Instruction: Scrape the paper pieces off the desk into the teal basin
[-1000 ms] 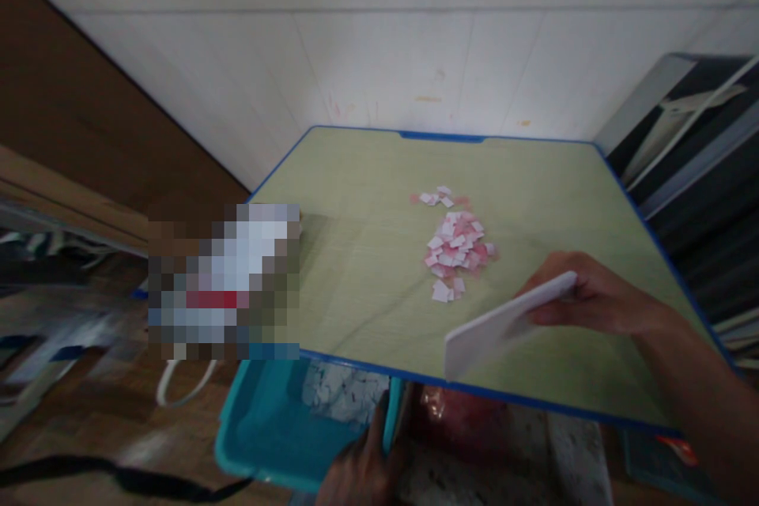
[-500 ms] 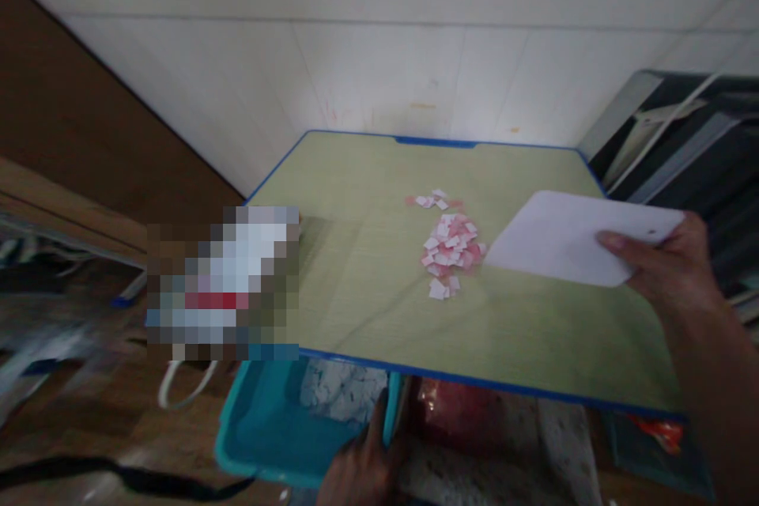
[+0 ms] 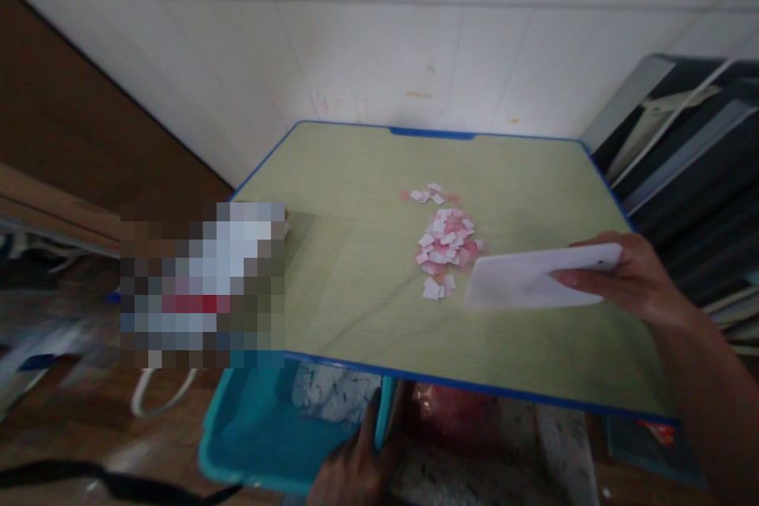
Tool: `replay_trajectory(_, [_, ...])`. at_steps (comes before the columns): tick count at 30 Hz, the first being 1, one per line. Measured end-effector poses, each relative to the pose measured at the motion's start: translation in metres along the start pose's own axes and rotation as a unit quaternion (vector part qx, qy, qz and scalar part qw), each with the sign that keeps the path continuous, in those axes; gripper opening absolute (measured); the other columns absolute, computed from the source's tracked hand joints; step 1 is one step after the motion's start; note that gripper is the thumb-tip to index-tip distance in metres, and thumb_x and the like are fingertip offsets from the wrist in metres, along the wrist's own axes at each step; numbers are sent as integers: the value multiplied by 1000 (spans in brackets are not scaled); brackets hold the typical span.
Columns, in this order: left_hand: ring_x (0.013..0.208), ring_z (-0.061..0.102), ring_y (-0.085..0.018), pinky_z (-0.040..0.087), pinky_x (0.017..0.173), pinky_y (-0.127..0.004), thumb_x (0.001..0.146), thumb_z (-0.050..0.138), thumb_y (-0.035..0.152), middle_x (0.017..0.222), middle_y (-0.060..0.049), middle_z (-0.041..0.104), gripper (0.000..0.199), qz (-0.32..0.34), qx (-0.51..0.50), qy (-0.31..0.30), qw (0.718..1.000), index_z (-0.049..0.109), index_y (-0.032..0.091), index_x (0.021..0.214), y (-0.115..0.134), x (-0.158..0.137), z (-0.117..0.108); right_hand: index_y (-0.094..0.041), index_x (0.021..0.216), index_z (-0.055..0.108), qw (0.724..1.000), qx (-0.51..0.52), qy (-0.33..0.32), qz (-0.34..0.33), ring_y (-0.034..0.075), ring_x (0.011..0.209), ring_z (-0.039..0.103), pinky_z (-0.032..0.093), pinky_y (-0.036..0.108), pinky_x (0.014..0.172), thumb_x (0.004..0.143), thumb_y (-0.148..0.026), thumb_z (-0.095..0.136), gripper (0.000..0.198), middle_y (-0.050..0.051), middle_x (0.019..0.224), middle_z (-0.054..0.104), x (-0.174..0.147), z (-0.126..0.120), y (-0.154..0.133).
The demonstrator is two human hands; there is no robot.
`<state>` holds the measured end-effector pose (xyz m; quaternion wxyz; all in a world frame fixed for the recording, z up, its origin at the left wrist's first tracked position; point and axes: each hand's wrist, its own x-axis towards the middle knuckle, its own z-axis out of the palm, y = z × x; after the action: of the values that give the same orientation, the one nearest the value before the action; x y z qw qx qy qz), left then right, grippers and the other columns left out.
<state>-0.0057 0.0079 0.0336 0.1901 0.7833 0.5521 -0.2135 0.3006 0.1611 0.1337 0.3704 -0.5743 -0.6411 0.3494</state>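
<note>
My right hand (image 3: 622, 273) grips a flat white plastic board (image 3: 534, 277) with a small hole near its held end. The board is tilted over the right half of the low table (image 3: 349, 174), its far edge just right of a pile of small pink and white paper pieces (image 3: 444, 241). Smaller clusters lie above and below the pile. Below the table's front edge, my left hand (image 3: 353, 462) is closed on the right rim of a teal plastic basin (image 3: 254, 443). White scraps (image 3: 335, 391) lie inside the basin, partly under the table.
A blurred-out white object (image 3: 231, 253) sits at the table's left edge, a white loop handle (image 3: 157, 395) hanging below it. Dark folders (image 3: 700, 150) stand at the right. A red item (image 3: 451, 411) lies under the table. The white wall (image 3: 379, 55) borders the back.
My right hand has moved left and slightly down with the board, which is now tilted more edge-on. My left hand stays on the basin rim. The paper pile looks the same.
</note>
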Motion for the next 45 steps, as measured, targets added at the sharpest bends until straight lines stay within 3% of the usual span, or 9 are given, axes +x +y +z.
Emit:
replay_trajectory(6, [72, 61, -19, 51, 61, -32, 58, 44, -4, 128, -16, 34, 59, -29, 20, 38, 999, 51, 32, 105, 6, -1, 1, -15, 56, 62, 993, -7, -113, -24, 7, 38, 41, 30, 16, 32, 59, -28, 64, 14, -3, 43, 48, 2, 1, -5])
replay_trajectory(11, [73, 60, -19, 50, 63, -32, 56, 50, -2, 129, -13, 35, 63, -41, 16, 48, 998, 47, 33, 108, 8, -1, 5, -16, 64, 65, 997, 26, -68, 4, 9, 43, 47, 36, 17, 36, 58, -30, 65, 15, -1, 53, 57, 2, 1, -3])
replay_trajectory(15, [71, 60, -18, 50, 63, -32, 58, 49, -1, 125, -11, 42, 58, -40, 13, 39, 998, 50, 33, 105, 7, -1, 2, -14, 60, 64, 994, 33, -103, 29, 8, 41, 46, 34, 16, 35, 56, -29, 67, 15, -2, 47, 54, 3, 2, 0])
replay_trajectory(20, [73, 60, -19, 50, 61, -31, 60, 49, -1, 121, -12, 47, 60, -38, 23, 31, 999, 47, 35, 108, 9, -1, -4, -14, 69, 66, 994, 59, -66, 61, 9, 46, 51, 39, 18, 40, 59, -28, 65, 17, 0, 57, 61, 5, 3, 1])
replay_trajectory(25, [74, 60, -18, 49, 63, -31, 59, 51, 0, 121, -12, 46, 60, -33, 18, 7, 999, 46, 33, 109, 8, -2, -7, -14, 62, 66, 984, 85, -133, 76, 9, 42, 50, 38, 16, 37, 53, -27, 69, 16, -1, 51, 60, 6, 3, 0])
replay_trajectory(30, [79, 59, -18, 49, 67, -31, 58, 54, 3, 124, -14, 42, 66, -16, -8, 11, 1000, 38, 31, 116, 6, -2, -6, -14, 67, 66, 987, 80, -113, 78, 10, 48, 52, 41, 19, 42, 58, -27, 66, 16, 1, 59, 62, 8, 5, -1])
replay_trajectory(36, [77, 60, -20, 49, 65, -33, 59, 52, 1, 129, -15, 34, 61, -42, 16, 30, 999, 46, 34, 109, 7, -1, 4, -12, 65, 66, 980, 74, -177, 54, 8, 41, 46, 34, 16, 36, 56, -25, 66, 16, -2, 50, 56, 7, 8, 4])
replay_trajectory(41, [78, 59, -18, 49, 65, -32, 60, 53, 3, 127, -14, 38, 58, -44, 19, 37, 998, 47, 34, 108, 8, -1, 5, -13, 68, 66, 983, 87, -146, 65, 10, 47, 50, 39, 19, 41, 59, -27, 65, 17, 0, 57, 59, 7, 11, 2])
replay_trajectory(45, [80, 58, -19, 49, 65, -31, 59, 55, 4, 129, -14, 35, 60, -36, 23, 24, 999, 44, 33, 111, 7, -1, 5, -14, 68, 66, 969, 84, -228, 52, 7, 42, 43, 33, 16, 37, 61, -28, 63, 16, -2, 51, 54, 6, 15, -3])
